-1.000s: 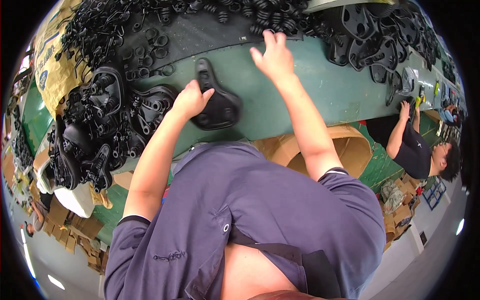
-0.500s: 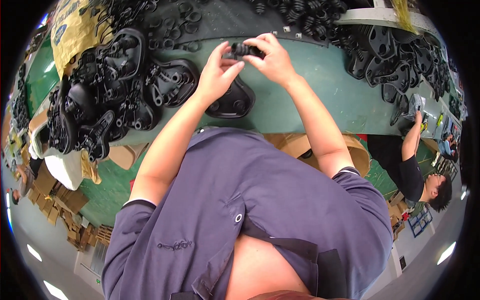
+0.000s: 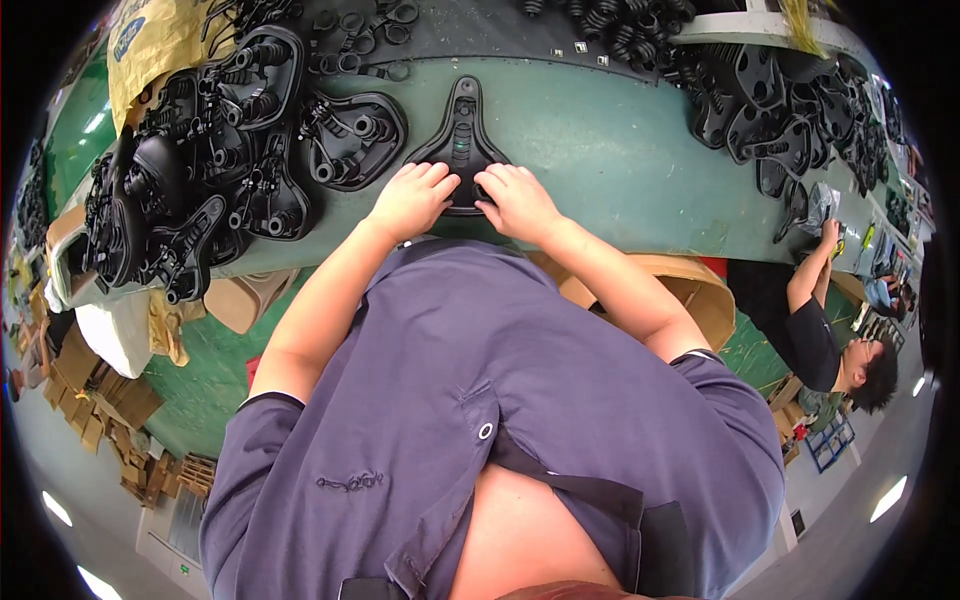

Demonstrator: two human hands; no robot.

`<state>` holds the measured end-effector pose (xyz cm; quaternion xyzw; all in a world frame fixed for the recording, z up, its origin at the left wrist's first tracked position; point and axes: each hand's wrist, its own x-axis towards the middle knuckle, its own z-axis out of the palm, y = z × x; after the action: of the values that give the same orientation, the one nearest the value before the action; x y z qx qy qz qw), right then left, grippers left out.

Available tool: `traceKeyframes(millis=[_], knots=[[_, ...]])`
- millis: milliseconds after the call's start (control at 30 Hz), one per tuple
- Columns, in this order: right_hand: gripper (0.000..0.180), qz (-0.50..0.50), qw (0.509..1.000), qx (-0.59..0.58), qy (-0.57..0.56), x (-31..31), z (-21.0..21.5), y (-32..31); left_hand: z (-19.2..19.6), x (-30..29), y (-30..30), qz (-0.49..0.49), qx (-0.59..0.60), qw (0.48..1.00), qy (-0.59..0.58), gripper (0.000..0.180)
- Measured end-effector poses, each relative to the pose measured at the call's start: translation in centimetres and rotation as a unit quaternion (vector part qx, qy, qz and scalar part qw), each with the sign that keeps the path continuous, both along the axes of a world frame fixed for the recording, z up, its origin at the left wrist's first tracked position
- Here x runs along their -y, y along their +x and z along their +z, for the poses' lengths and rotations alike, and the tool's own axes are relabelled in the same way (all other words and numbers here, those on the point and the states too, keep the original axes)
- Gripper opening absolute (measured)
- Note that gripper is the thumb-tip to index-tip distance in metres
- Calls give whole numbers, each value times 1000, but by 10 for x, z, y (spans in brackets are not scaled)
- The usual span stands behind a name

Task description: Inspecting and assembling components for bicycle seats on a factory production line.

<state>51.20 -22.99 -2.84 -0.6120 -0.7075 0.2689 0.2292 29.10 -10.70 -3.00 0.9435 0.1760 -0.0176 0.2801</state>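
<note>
A black bicycle saddle [image 3: 465, 115] lies on the green table right before me, its narrow nose pointing away and its wide end toward me. A ribbed strip runs down its middle. My left hand [image 3: 412, 200] is curled over the left of the wide end, and my right hand [image 3: 520, 203] is curled over the right of it. Both hands are closed, thumbs turned inward; whether a small part sits under the fingers cannot be made out. Just left of it rests another saddle [image 3: 335, 155], with springs attached on its upturned side.
At the left is a heap of black saddles with springs [image 3: 265, 85]. Black rings [image 3: 385, 35] and coil springs [image 3: 625, 30] lie on a dark mat at the back. Saddle bases [image 3: 790, 130] are piled at the right, near another person [image 3: 820, 330]. A cardboard drum [image 3: 700, 290] stands below the table edge.
Both hands have come down toward me from above the table onto the saddle's wide end. The dark ribbed part they held up is no longer seen between them. The saddle now shows its nose.
</note>
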Motion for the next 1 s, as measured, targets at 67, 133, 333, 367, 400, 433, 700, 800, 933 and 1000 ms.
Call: traceKeyframes(millis=[67,133,333,367,400,433,700,800,933,1000], knots=[[40,17,999,21,-32,3,-12,3,-2,1,10,14,14,999,31,36],[39,56,995,81,-9,3,-10,-2,-2,-3,10,15,4,998,55,32],[20,107,984,145,-4,-7,-10,-1,8,-20,-16,-34,94,995,-22,35],[23,107,983,148,-3,-8,-10,-1,5,-17,-20,-55,62,996,-15,35],[23,112,982,150,0,-11,-8,-1,-3,-13,-25,-64,51,997,8,34],[24,113,983,145,-16,-14,-6,-1,-6,-10,-25,-60,51,997,11,34],[35,-29,997,-50,-55,-126,15,24,10,-46,24,60,119,991,14,31],[27,-104,993,-61,-1,-225,16,35,9,-118,42,199,2,961,190,20],[43,-73,996,-47,6,-361,11,2,-51,-185,42,266,-153,895,323,17],[57,-143,985,-80,-60,-408,5,-19,-58,-201,46,229,-166,905,319,15]])
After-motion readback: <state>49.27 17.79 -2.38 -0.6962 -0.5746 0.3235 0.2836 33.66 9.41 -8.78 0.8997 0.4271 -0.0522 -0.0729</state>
